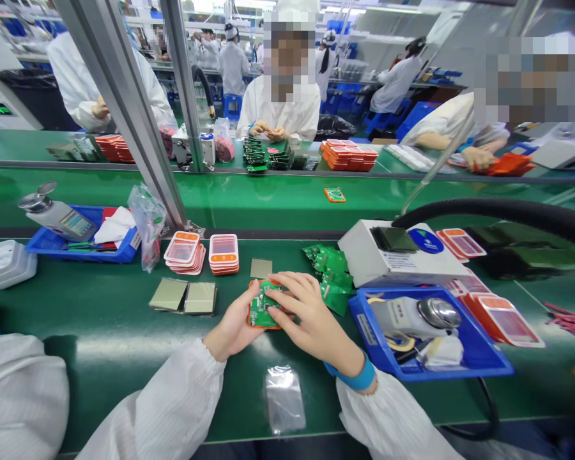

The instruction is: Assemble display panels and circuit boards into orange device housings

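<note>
Low over the bench, a green circuit board [259,308] sits in an orange-rimmed plastic case. My left hand [234,322] is closed around the left side of this case, its thumb on the near-left edge. Over the right side lies my right hand [311,313], its fingers bent onto the board's face; its thumb is hidden. A blue band [359,377] circles my right wrist. Just behind the board, a small grey square plate [261,268] lies flat. Toward the bench's front edge is a clear plastic sleeve [285,399].
Left of me are stacked orange-and-white cases [184,249], grey display plates [182,297] and a blue tray [81,252]. To the right stand loose circuit boards [330,275], a white box [388,259] and a blue bin [431,374] with a bottle. Behind runs a green conveyor [268,204]; co-workers sit beyond.
</note>
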Motion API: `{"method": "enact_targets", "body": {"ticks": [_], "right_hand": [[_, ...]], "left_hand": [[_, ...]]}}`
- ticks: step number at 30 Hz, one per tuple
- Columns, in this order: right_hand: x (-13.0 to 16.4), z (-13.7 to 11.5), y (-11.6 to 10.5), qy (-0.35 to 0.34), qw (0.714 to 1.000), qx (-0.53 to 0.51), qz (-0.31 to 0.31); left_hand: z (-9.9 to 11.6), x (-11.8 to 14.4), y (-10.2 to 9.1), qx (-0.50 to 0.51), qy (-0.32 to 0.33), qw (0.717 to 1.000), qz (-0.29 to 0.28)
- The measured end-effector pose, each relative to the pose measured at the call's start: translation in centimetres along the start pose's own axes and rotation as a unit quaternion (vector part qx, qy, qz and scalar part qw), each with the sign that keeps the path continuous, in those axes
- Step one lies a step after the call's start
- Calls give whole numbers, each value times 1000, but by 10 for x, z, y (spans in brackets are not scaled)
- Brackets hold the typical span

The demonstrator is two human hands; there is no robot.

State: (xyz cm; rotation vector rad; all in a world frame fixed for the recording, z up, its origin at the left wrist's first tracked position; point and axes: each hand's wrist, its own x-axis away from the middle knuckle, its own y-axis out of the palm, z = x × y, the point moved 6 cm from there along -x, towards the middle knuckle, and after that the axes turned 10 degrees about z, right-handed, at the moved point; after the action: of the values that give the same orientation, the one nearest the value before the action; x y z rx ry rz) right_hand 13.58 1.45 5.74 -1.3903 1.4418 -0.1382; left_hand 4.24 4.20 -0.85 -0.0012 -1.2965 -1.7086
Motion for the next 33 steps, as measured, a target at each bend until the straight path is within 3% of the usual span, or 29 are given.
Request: {"method": "enact_targets", "body": {"ticks": [8, 13, 19, 25, 33], "right_hand": [[1, 5, 5, -2, 1000, 5, 8], [2, 7, 5, 8, 1000, 4, 8], [0, 9, -8, 22, 998, -60, -5], [0, 8, -23, 7, 991, -108, 74], [2, 25, -23, 155, 965, -164, 135]], "left_hand": [[3, -1, 0, 13, 11, 1000, -6], [6, 4, 4, -44, 62, 996, -38], [2, 6, -1, -96, 46, 993, -49], [4, 11, 9, -103, 36, 988, -110], [1, 13, 11, -125, 16, 984, -127]]}}
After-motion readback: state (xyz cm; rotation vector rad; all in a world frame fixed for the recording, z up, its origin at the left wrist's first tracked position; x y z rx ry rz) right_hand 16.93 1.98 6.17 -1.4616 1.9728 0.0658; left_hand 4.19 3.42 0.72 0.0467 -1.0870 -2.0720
